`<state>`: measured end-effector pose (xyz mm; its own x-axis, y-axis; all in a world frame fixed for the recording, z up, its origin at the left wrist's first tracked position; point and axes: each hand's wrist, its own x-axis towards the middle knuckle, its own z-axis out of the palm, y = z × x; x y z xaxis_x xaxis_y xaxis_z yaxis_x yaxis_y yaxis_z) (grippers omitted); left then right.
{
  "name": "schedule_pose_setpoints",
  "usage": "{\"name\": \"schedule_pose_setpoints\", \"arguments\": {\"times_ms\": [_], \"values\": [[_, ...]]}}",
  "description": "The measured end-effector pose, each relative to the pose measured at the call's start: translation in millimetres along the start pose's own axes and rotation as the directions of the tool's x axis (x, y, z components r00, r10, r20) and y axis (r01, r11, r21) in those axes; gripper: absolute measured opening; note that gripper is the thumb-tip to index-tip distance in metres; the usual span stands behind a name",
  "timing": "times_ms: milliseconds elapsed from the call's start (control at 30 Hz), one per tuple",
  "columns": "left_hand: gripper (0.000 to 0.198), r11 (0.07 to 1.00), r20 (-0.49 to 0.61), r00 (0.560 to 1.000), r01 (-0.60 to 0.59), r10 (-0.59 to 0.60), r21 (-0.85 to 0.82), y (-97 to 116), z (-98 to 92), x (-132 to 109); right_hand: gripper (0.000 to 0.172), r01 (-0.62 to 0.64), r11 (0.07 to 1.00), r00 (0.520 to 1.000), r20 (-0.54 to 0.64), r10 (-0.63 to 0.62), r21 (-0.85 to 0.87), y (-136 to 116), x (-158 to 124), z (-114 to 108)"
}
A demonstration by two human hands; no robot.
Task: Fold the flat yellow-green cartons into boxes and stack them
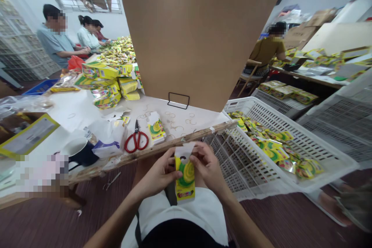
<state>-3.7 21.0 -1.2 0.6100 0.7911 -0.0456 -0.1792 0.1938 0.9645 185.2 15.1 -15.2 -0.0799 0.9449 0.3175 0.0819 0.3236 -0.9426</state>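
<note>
A small flat carton, yellow and green with a swirl print and a white top flap, is held upright over my lap. My left hand pinches its left edge between thumb and fingers. At the upper right edge, my right hand grips it the same way, thumb near the dark hole below the flap. On the table edge just beyond lies a stack of similar flat cartons. Beside that stack rest scissors with red handles.
A tall brown board stands on the table. To the right, a white plastic crate holds many yellow-green packets. A dark mug, a tissue pack and piled yellow boxes are at left. Several people work farther back.
</note>
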Motion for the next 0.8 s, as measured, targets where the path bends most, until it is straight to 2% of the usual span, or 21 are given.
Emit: {"name": "schedule_pose_setpoints", "arguments": {"times_ms": [67, 133, 200, 267, 333, 400, 500, 567, 700, 767, 800], "values": [[0.056, 0.999, -0.040, 0.999, -0.008, 0.010, 0.044, -2, -1.9, 1, 0.028, 0.074, 0.994, 0.997, 0.026, -0.073, -0.074, -2, 1, -5], [0.049, 0.996, -0.116, 0.992, -0.031, 0.042, 0.088, -5, -2.7, 2, 0.034, 0.072, 0.992, 0.996, 0.063, -0.066, -0.105, -5, 3, -9], [0.047, 0.991, -0.158, 0.984, -0.058, 0.077, 0.118, -8, -1.4, 4, 0.030, -0.048, 0.996, 0.988, 0.144, 0.058, -0.071, -8, 3, -9], [0.048, 0.991, -0.141, 0.986, -0.068, 0.085, 0.118, -9, 1.4, 5, 0.035, -0.179, 0.983, 0.961, 0.204, 0.185, -0.050, -10, 3, -7], [0.048, 0.994, -0.107, 0.991, -0.065, 0.075, 0.090, -8, 4.1, 5, 0.032, -0.218, 0.971, 0.957, 0.174, 0.233, -0.102, -9, 2, -3], [0.049, 0.996, -0.098, 0.993, -0.065, 0.071, 0.064, -5, 5.1, 5, 0.028, -0.201, 0.957, 0.970, 0.093, 0.224, -0.208, -8, 2, 0], [0.048, 0.995, -0.136, 0.987, -0.084, 0.091, 0.057, 1, 4.1, 6, 0.038, -0.166, 0.940, 0.981, 0.047, 0.188, -0.297, -4, 1, 2], [0.046, 0.994, -0.169, 0.981, -0.083, 0.093, 0.066, 2, 4.1, 6, 0.042, -0.152, 0.950, 0.982, 0.071, 0.178, -0.274, -2, 0, 3], [0.046, 0.994, -0.190, 0.980, -0.043, 0.062, 0.105, -2, 9.2, 8, 0.034, -0.104, 0.969, 0.991, 0.064, 0.121, -0.223, 1, -2, 2], [0.046, 0.981, -0.180, 0.979, -0.061, 0.094, 0.184, -6, 8.8, 14, 0.027, -0.097, 0.974, 0.993, 0.050, 0.109, -0.204, 2, -2, -3], [0.046, 0.963, -0.190, 0.973, -0.078, 0.129, 0.257, -8, 5.5, 19, 0.024, -0.109, 0.979, 0.994, 0.002, 0.111, -0.175, 2, 0, -8]]}}
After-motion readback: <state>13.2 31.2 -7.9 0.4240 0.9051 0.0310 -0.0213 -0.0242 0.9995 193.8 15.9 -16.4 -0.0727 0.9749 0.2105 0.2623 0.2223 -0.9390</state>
